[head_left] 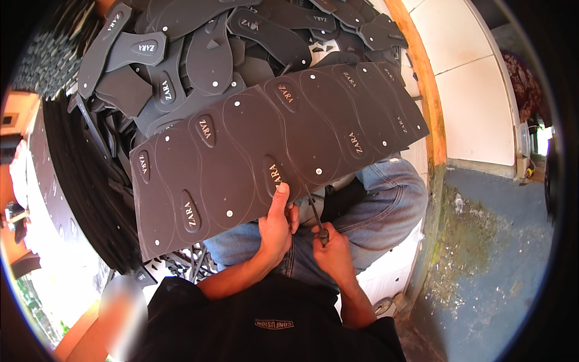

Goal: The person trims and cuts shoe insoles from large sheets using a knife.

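Stacked black sheets (87, 181) curve along the bright left side, beside a heap of dark cut pieces (208, 63). A dark printed sheet (253, 145) slants above the person's denim-clad lap (386, 211). The left hand (277, 226) clamps its lower edge, thumb on top, fingers curled underneath; next, the right hand (333, 250) wraps around a slim-bladed tool (324, 234) pointing up at that edge. Farther right run a wooden border (427, 84), white tiles (473, 108) and a stained blue-grey floor (488, 253).

A stained blue-grey floor (500, 241) lies beside white tiling (473, 108) — bright light (75, 268) at left.
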